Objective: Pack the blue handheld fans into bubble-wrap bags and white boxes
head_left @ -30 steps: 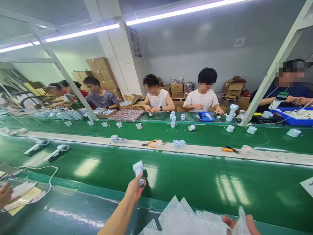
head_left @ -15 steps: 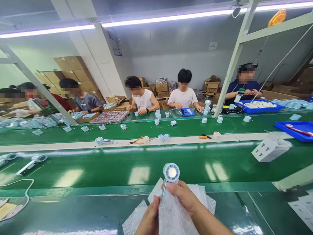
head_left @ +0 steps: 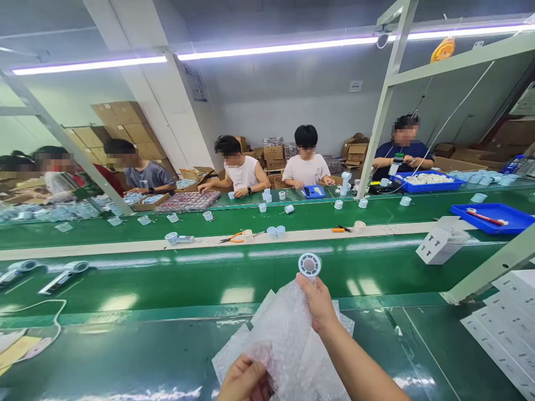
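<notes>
Bubble-wrap pile (head_left: 232, 346) on near tabletop (head_left: 125, 359); belt (head_left: 167, 284) just beyond (two fans (head_left: 62, 280) at its left, box (head_left: 441, 246) at right); tray (head_left: 480, 210) behind box.

1. Left of the bubble-wrap sheet (head_left: 282, 328), the workbench (head_left: 146, 351) gives open passage as far as the white cable (head_left: 58, 318).
2. The green conveyor belt (head_left: 175, 281) offers room from the two lying fans (head_left: 64, 277) to the white printed carton (head_left: 443, 245); the held handheld fan (head_left: 310, 265) stands in between.
3. Rightward, a slanted white post (head_left: 495, 271) and stacked white boxes (head_left: 501, 328) block the way.
</notes>
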